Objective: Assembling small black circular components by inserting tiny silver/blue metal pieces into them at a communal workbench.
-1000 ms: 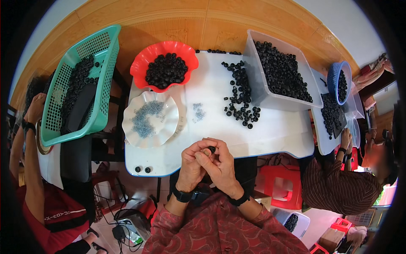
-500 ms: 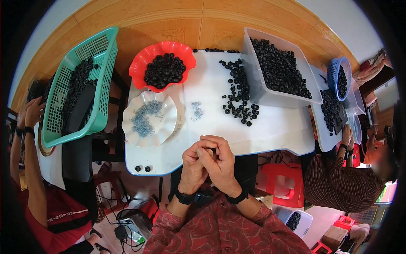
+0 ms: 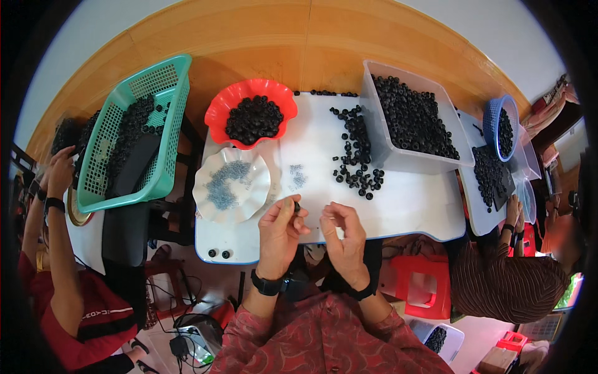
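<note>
My left hand [image 3: 280,240], above the table's near edge, pinches a small black round part [image 3: 297,206] between thumb and fingers. Beside it and apart, my right hand [image 3: 346,243] has loosely bent fingers with a gap to the thumb, and nothing shows in it. Small clear pieces lie in a white wavy-rimmed plate [image 3: 202,198] left of my hands, and a small pile of clear pieces [image 3: 298,177] lies on the white table [image 3: 405,202]. Behind the plate, a red scalloped bowl [image 3: 215,112] holds black round parts. Loose black parts [image 3: 358,149] are scattered further right.
A clear plastic bin [image 3: 423,161] full of black parts stands at the back right. Two black parts [image 3: 218,254] sit at the near left corner. A green basket [image 3: 168,162] is on the left. People work at both sides; a red stool [image 3: 405,268] stands lower right.
My hands, which were together, have come apart. The left now shows the black part in its fingertips, and the right has moved away to the right. The whole view has shifted slightly.
</note>
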Demonstrator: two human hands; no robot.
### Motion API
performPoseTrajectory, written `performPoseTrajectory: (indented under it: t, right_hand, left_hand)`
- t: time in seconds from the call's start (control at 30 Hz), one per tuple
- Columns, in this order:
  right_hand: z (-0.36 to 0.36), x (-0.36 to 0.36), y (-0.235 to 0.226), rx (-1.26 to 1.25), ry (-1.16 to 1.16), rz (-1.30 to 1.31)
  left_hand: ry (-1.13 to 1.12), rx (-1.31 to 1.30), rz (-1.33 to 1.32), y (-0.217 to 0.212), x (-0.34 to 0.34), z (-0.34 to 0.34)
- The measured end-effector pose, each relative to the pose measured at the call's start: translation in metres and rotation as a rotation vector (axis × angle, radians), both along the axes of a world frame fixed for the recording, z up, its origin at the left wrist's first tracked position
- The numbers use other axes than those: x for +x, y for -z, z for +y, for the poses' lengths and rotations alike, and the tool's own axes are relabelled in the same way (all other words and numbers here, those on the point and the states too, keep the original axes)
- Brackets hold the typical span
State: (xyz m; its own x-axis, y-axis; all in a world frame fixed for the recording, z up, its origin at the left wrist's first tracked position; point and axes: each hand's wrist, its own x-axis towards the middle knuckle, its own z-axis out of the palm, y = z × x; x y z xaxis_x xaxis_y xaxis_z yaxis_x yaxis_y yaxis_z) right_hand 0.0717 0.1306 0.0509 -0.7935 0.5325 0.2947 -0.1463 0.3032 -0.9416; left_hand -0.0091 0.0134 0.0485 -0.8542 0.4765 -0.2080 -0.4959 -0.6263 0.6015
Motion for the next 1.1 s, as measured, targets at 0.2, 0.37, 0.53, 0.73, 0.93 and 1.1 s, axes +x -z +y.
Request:
performPoseTrajectory:
  t: [0.2, 0.37, 0.53, 0.73, 0.93, 1.1]
  right_hand:
    - [0.037, -0.001, 0.037, 0.293, 0.220, -0.014]
    - [0.040, -0.002, 0.047, 0.305, 0.239, 0.009]
    - [0.037, -0.001, 0.045, 0.255, 0.245, 0.018]
    - [0.039, 0.001, 0.045, 0.257, 0.244, 0.034]
    - [0.041, 0.002, 0.045, 0.259, 0.232, 0.043]
    - [0.039, 0.000, 0.046, 0.218, 0.223, 0.057]
  left_hand:
    - [-0.084, -0.103, 0.012, -0.021, -0.051, 0.011]
    - [-0.194, -0.102, 0.061, -0.025, -0.114, 0.025]
    - [-0.265, -0.109, 0.095, -0.025, -0.136, 0.024]
    - [-0.285, -0.217, 0.106, -0.018, -0.094, 0.006]
    - [-0.182, -0.565, 0.268, 0.011, -0.041, 0.004]
    - [-0.264, -1.091, 0.755, 0.043, -0.027, 0.008]
